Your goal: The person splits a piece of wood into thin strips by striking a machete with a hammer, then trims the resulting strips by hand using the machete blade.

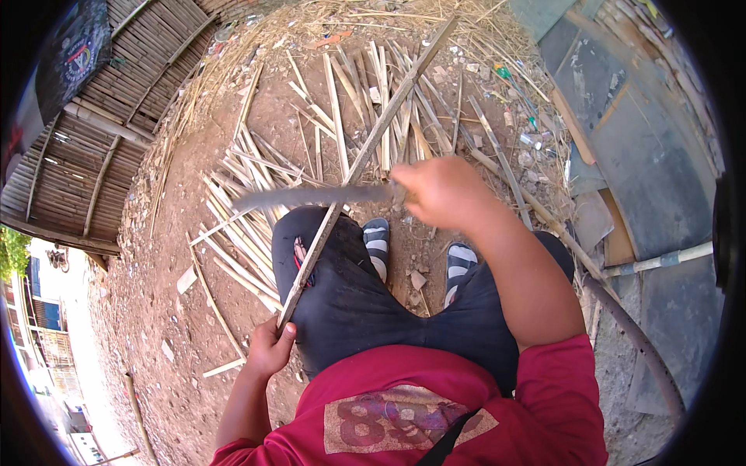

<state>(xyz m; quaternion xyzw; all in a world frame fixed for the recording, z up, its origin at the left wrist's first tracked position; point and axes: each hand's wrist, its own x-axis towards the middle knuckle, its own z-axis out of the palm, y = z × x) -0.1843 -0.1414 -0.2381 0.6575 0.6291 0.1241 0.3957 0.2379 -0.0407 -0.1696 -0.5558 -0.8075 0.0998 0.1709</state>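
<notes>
My left hand (270,349) is closed round the near end of a long split bamboo strip (387,118), beside my left thigh. The strip slants up and away to the right, passing over my left knee. In my right hand (444,190) is the handle of a long knife (311,196), mostly hidden by the fingers. Its blade, smeared by motion, points left and crosses the strip just above my left knee. Whether the edge touches the strip, I cannot tell.
Several split bamboo strips (242,252) lie on the dirt ground to my left, with others (334,116) ahead. A bamboo-slat wall (66,175) stands at the left. Grey sheets (653,155) and a long pole (637,334) are at my right. Straw (186,116) edges the ground.
</notes>
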